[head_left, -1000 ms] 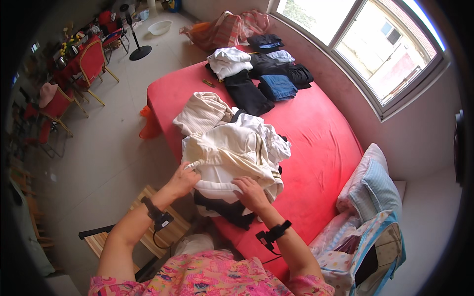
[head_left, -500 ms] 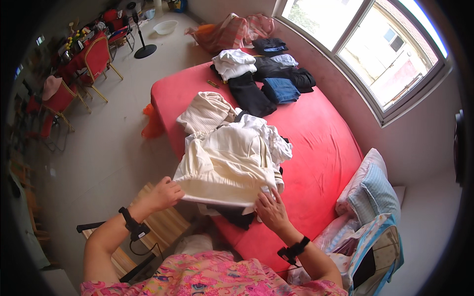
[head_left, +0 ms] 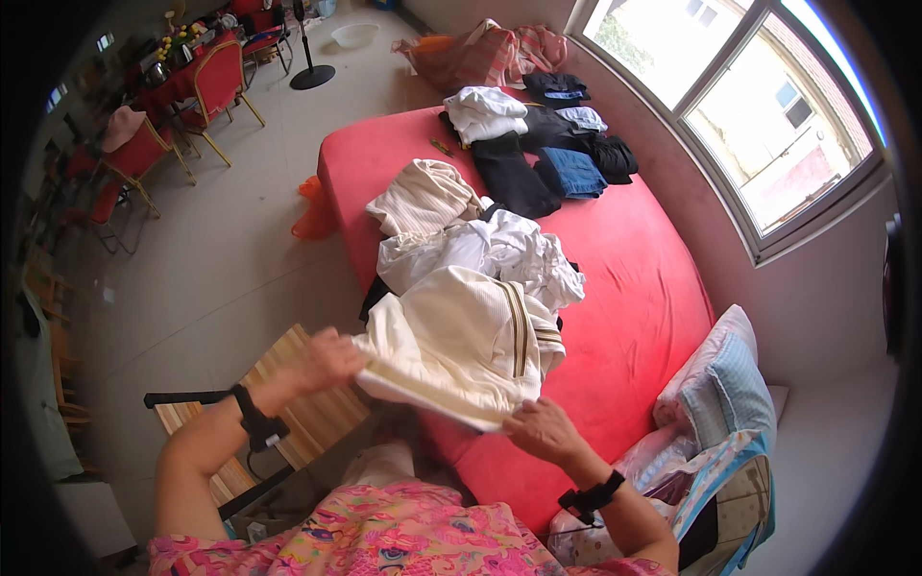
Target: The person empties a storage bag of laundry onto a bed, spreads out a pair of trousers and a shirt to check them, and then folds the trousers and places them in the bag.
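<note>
A cream ribbed garment with dark and gold stripes (head_left: 451, 326) stretches between my two hands over the near end of the bed. My left hand (head_left: 331, 360), a little blurred, is closed on one corner of its near edge. My right hand (head_left: 545, 429) grips the other corner. The garment's far part rests against a heap of white clothes (head_left: 528, 252). Beyond that heap is a beige ribbed garment (head_left: 423, 197). What kind of clothing the cream piece is, I cannot tell for sure.
The bed has a red sheet (head_left: 634, 317). Folded dark trousers (head_left: 514, 178), blue jeans (head_left: 571, 173) and a white folded garment (head_left: 485, 115) lie at its far end. Pillows (head_left: 735, 384) and an open bag (head_left: 735, 499) sit at the right. A wooden-slatted seat (head_left: 307, 403) stands at left.
Both hands have drawn the cream garment toward me, uncovering more of the white heap. Its near edge now tilts down to the right. The view has shifted slightly.
</note>
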### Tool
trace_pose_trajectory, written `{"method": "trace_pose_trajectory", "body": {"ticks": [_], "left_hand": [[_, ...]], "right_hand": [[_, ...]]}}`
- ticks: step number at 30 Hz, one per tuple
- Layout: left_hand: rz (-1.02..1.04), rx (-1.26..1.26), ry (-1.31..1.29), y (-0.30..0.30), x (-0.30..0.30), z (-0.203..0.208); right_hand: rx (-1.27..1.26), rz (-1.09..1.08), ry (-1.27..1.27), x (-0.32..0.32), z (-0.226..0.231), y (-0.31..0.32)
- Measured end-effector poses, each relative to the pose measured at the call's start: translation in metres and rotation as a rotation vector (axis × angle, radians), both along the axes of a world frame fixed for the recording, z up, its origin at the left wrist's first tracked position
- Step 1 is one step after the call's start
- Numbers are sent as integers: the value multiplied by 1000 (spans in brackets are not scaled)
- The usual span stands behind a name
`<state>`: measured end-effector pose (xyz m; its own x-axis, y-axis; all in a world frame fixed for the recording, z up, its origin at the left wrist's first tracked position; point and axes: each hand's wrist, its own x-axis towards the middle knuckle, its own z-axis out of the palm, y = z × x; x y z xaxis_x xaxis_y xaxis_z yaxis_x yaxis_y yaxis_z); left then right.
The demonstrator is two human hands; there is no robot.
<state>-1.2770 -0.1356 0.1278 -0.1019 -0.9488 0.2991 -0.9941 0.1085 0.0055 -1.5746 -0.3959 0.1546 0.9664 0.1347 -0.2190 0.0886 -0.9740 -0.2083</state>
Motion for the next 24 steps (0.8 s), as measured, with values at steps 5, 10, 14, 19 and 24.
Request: {"method": "trace_pose_trajectory", "body": {"ticks": [5,10,14,19,24], "left_hand": [[-28,-178,-290,-57,55,141],[-75,-425,-531,-114,52,296],[-135,-521,-603,-153,34,372],[-126,-702,-690,-197,-2,433],[-81,-910,-824,-218,-40,498]], "right_hand": [[-416,-204,-218,29,136,-49],[-622,-318,-741,-8,297,-88],[-995,-471,-800,-59,401,-67],[-1284,-430,-865,-125,462,-55],[-1604,-468,-858,-178,506,-40]]}}
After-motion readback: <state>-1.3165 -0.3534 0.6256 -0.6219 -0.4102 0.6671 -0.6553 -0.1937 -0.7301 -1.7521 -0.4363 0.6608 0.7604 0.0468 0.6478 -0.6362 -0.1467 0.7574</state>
